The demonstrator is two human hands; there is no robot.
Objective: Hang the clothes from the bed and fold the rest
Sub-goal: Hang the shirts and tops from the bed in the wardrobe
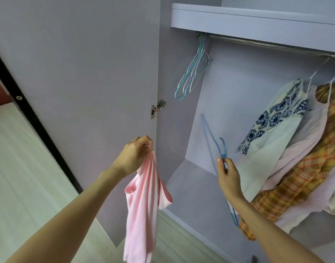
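Open wardrobe (182, 18) fills the view, its door (77, 63) swung wide beyond the left hand, its rail (267, 43) running high above both hands, up and away to the right. Along that rail, above and to the right of the right hand, hang the finished pieces: a white top with blue print (273, 126), a pale pink garment (307, 137) and an orange plaid shirt (315, 173), packed close together. Up near the rail's left end, well above the hands, a bunch of spare hangers (193, 73) dangles bare.

Now the action. The left hand (133, 156) pinches the pink striped top (142, 205) at its upper edge, fingers curled tight, and the garment drops straight down below the fist, long axis vertical, limp and bunched. The right hand (228, 177) grips a blue hanger (220, 149) just under its hook, fingers and thumb closed round the wire. The hanger is blurred, one arm angling up toward the wardrobe's back wall, the other running down behind the wrist.

Here's the hinge of it: the top hangs to the left of the hanger, the two hands near each other and level-ish, nothing between them. By my read, the hanger's arm has to go sideways into the top's neck opening, which sits right beneath the left fingers. That opening looks collapsed, so it may want spreading first.
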